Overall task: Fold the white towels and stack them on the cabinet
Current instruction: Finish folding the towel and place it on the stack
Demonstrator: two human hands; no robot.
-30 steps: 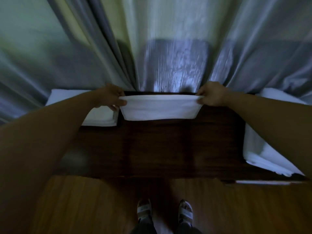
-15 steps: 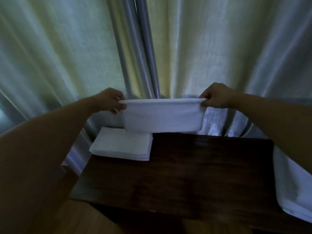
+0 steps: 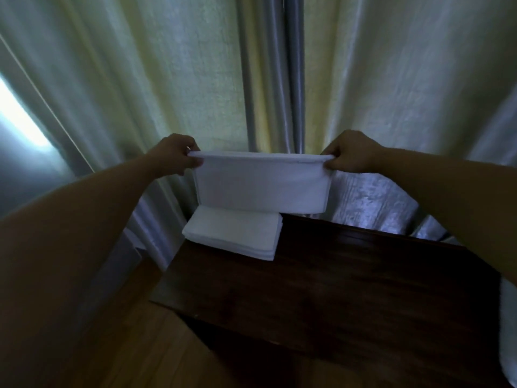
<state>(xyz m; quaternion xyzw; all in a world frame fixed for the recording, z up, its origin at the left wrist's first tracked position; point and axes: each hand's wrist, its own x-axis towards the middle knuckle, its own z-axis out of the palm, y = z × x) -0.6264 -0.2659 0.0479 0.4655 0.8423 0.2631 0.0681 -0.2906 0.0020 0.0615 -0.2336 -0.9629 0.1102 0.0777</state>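
Note:
A folded white towel [image 3: 261, 186] hangs in the air, stretched between both hands above the back of the dark wooden cabinet [image 3: 335, 281]. My left hand [image 3: 174, 154] pinches its top left corner and my right hand [image 3: 349, 152] pinches its top right corner. Below the towel's left half, a stack of folded white towels [image 3: 233, 233] lies on the cabinet's far left corner. The hanging towel's lower edge covers the back of that stack.
Pale curtains [image 3: 195, 79] hang right behind the cabinet, with a bright gap at the far left. More white cloth [image 3: 507, 331] shows at the right edge of the cabinet. Wooden floor [image 3: 156, 345] lies to the front left.
The towel has been lifted off the cabinet top and carried left, over the stack. The view has tilted up and swung left, so the floor and feet are gone.

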